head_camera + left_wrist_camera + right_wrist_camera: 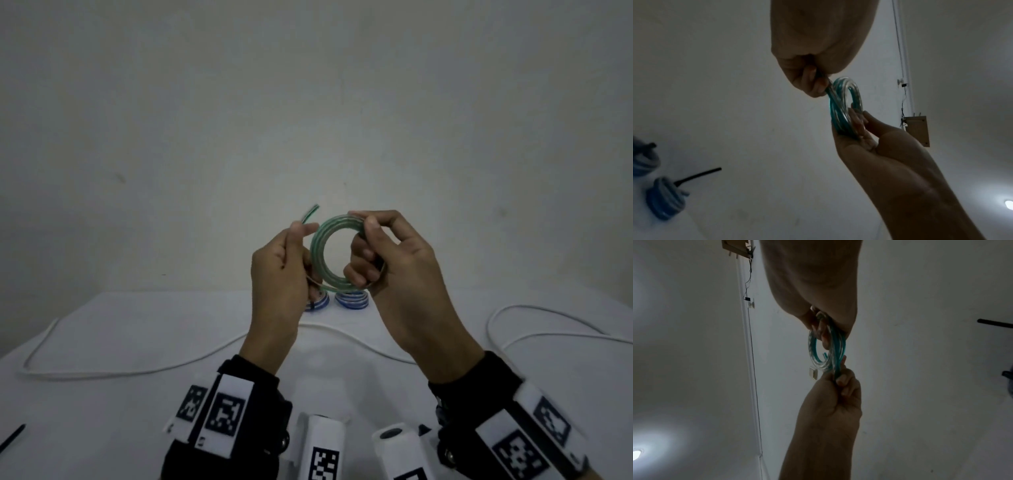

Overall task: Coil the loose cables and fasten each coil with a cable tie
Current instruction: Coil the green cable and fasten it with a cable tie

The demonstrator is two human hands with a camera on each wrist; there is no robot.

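**Green coil held in the air between two hands**

There is one green coil (337, 253) in hand, two blue coils on the table (137, 329), one loose white cable (102, 371) and one black cable tie (12, 438) at the near left edge.

The right hand (394, 260) clamps the right side of the green coil, thumb on top and fingers curled through the ring. The left hand (284, 270) pinches the cable's free end (310, 211), which sticks up past its fingertips. The coil hangs above the table, in front of the two blue coils.

The head view shows the left blue coil (317, 303) half hidden behind the left hand and the right blue coil (351, 299) below the ring. The left wrist view shows black tie tails standing out from both of them. The right wrist view shows the cut inner end of the green cable inside the ring.

The green cable is glossy, clear tubing with a teal core, wound in several flat round turns. The white cable is matt and lies in long bends.
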